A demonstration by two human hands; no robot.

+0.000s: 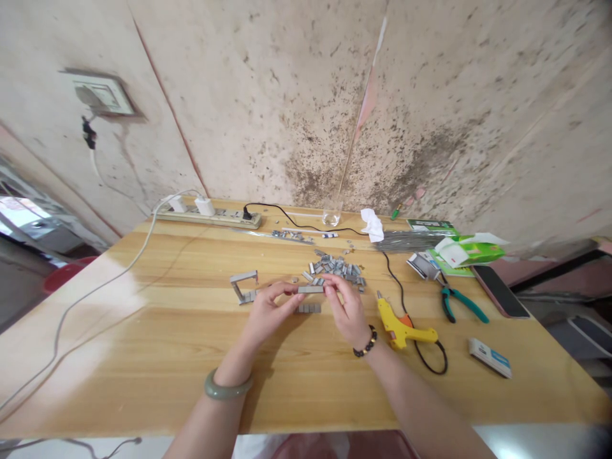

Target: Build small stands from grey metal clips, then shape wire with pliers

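Note:
Between my two hands is a short grey bar (310, 289) that looks like a staple strip, held level just above the table. My left hand (270, 312) pinches its left end between thumb and fingers. At the other end, the fingertips of my right hand (348, 309) are closed on it. Just beneath the bar, a short row of grey pieces (310, 308) lies on the wood. Behind my right hand spreads a loose pile of grey strip pieces (337, 264). A small open-sided frame of grey strips (235, 290) stands left of my left hand.
Right of my hands lie a yellow glue gun (399, 325) with a black cord, teal-handled pliers (463, 303), a phone (500, 291) and a small box (490, 357). A power strip (220, 217) and a small clear glass (331, 217) sit along the wall.

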